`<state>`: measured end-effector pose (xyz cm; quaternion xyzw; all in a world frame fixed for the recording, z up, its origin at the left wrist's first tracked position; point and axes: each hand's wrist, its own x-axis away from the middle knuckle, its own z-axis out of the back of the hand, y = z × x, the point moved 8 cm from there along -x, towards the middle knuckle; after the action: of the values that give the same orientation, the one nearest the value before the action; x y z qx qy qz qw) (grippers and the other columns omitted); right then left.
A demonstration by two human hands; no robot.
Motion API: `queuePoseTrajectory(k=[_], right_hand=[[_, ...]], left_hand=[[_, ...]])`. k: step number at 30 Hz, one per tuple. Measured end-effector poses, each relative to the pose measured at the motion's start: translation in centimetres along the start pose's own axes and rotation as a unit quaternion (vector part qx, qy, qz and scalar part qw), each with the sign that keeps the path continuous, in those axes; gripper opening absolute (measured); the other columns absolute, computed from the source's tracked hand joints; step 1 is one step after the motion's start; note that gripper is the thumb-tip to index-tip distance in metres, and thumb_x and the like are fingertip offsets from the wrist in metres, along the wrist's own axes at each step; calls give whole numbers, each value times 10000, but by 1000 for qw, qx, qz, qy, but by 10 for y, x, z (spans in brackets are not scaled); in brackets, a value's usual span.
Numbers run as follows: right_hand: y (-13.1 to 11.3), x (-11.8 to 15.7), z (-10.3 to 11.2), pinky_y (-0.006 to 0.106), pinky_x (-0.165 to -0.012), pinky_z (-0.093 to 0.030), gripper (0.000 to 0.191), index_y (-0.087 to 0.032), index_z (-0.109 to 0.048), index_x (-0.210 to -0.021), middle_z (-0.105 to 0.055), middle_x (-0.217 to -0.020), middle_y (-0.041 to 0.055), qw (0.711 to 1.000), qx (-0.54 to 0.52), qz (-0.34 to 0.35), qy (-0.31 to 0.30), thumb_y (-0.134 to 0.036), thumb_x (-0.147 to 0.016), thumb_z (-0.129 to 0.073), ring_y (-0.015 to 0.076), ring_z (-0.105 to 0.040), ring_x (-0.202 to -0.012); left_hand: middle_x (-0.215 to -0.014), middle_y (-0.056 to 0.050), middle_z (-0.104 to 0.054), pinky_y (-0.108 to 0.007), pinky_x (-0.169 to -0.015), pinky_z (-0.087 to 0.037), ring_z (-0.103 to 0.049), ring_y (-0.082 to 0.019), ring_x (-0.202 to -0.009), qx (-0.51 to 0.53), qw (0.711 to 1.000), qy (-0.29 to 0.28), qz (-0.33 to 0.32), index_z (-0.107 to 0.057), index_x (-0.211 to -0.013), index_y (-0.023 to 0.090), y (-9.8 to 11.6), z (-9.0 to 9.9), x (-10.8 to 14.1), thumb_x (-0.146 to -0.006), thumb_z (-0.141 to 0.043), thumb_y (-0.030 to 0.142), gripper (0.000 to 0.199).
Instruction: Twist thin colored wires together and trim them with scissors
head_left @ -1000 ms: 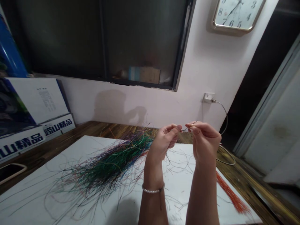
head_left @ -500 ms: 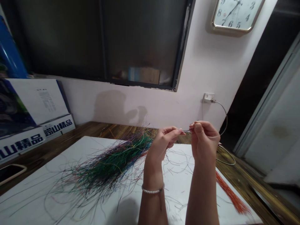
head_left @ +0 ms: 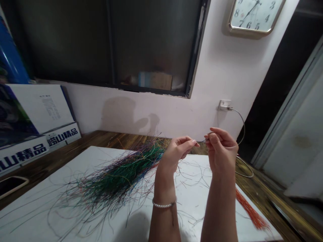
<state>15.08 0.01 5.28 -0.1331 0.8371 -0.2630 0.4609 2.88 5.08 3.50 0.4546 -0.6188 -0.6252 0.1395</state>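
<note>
Raised over the right part of a white board [head_left: 101, 153], my left hand [head_left: 178, 151] pinches a thin dark wire [head_left: 202, 140] between thumb and fingertips. My right hand [head_left: 221, 148] grips the same wire a short way to the right, so a small length spans the gap between the hands. Whether it is one strand or several I cannot tell. To the left of my hands lies a large loose bundle of wires [head_left: 126, 173], mostly green with purple, blue and black strands. An orange-red wire bundle [head_left: 251, 210] rests beyond my right forearm.
Loose wire clippings [head_left: 191, 174] are scattered over the board, which lies on a dark wooden table [head_left: 123, 140]. A phone [head_left: 12, 185] and printed boxes [head_left: 37, 148] are at the left. A white cable [head_left: 243, 122] hangs from a wall socket [head_left: 224, 105].
My right hand has shifted slightly right, and its index finger is lifted a little. My left hand stays almost in place. The wire is still held between both hands.
</note>
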Motion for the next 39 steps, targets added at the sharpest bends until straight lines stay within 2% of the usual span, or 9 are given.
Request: queuePoseTrajectory(k=[3, 7, 12, 23, 28, 32, 35, 39], right_hand=[[1, 0, 0, 208, -426, -380, 75, -204, -653, -736, -624, -597, -9, 1000, -7, -6, 2, -242, -719, -714, 76, -505, -487], [5, -1, -1, 201, -467, -424, 80, -203, -651, -734, -643, -630, -10, 999, -46, -23, -13, -238, -715, -721, 70, -520, -505], [7, -1, -2, 206, -544, -460, 68, -206, -638, -754, -624, -685, -14, 997, -60, -24, -44, -241, -751, -696, 73, -525, -564], [6, 0, -11, 234, -558, -429, 162, -211, -563, -693, -533, -719, -3, 991, -72, -17, -111, -312, -768, -665, 88, -457, -586], [6, -1, -11, 222, -571, -411, 76, -221, -583, -780, -534, -727, -4, 989, -106, -38, -98, -254, -777, -652, 92, -475, -628], [6, 0, -12, 236, -575, -397, 185, -255, -589, -909, -499, -694, -20, 988, -113, -46, -92, -219, -745, -668, 103, -473, -629], [8, 0, -11, 237, -559, -374, 191, -262, -578, -913, -455, -666, -29, 987, -124, -51, -87, -225, -746, -664, 103, -448, -604], [10, 0, -10, 235, -507, -336, 96, -258, -567, -890, -406, -640, -27, 982, -150, -66, -94, -292, -808, -603, 108, -432, -577]], left_hand=[[-485, 64, -264, -258, -419, -107, -165, -65, -448, 3, 1000, 20, -11, -658, -672, 138, 1, 1, -1, -745, -640, 296, 174], [-471, 75, -282, -250, -414, -138, -169, -56, -435, 11, 998, 50, -23, -686, -739, 133, 2, 3, -3, -726, -684, 294, 162], [-465, 74, -268, -251, -408, -111, -153, -49, -431, 15, 999, 39, -21, -683, -692, 124, 1, 2, -2, -729, -681, 284, 165], [-488, 79, -196, -249, -418, -73, -122, -55, -446, 66, 997, 26, 1, -647, -667, 144, -2, 1, -3, -721, -673, 303, 169], [-498, 67, -235, -252, -418, -80, -145, -61, -457, 34, 999, 10, 9, -653, -679, 141, -2, -1, -2, -734, -655, 306, 174], [-481, 66, -267, -261, -420, -106, -168, -61, -448, -3, 999, 36, -9, -645, -659, 141, 2, 0, -1, -726, -661, 285, 159], [-472, 61, -319, -257, -432, -160, -211, -58, -443, -3, 999, 47, -16, -627, -621, 144, 3, -2, -1, -719, -670, 244, 147], [-497, 35, -419, -243, -462, -232, -311, -62, -465, -12, 999, 47, -9, -630, -600, 142, 0, -4, -2, -704, -675, 216, 136]])
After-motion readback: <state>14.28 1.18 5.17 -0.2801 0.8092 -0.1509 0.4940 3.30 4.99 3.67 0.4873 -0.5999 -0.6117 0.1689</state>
